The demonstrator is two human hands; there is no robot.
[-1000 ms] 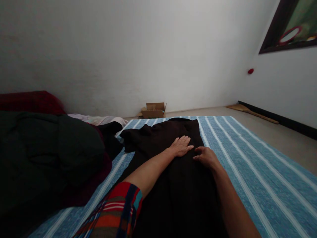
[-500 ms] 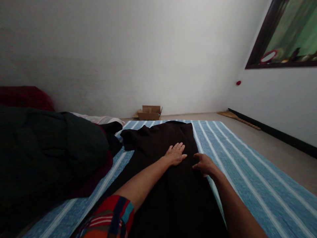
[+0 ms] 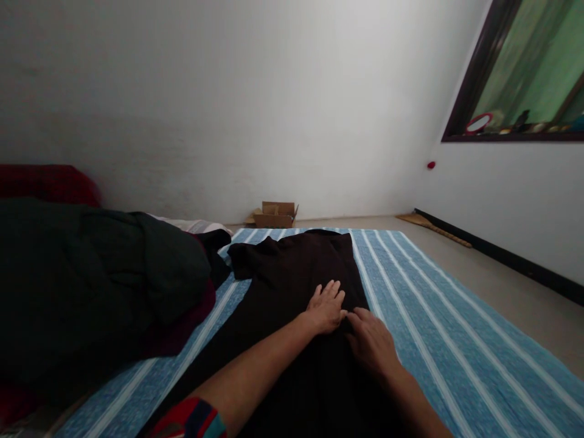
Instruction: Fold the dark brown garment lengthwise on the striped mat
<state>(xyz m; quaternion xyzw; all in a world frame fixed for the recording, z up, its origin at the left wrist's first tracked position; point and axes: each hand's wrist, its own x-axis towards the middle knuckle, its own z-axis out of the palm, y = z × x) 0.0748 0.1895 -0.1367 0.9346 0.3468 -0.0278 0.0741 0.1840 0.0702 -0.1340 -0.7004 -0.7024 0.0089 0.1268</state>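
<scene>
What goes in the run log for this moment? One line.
left hand: flat on black garment | right hand: beside it, on garment | under: blue striped mat | left: dark clothes pile

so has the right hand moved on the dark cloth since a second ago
Yes. The right hand has slid left, from the right edge of the dark cloth by the blue mat inward, until its fingers meet the left hand.

A dark brown, nearly black cloth garment (image 3: 296,286) lies spread flat and lengthwise on a blue mat with white stripes (image 3: 438,340), its far end bunched into a rumpled fold at the left corner. Both hands rest on its middle, the left hand (image 3: 326,307) flat, the right hand (image 3: 371,344) touching it.
</scene>
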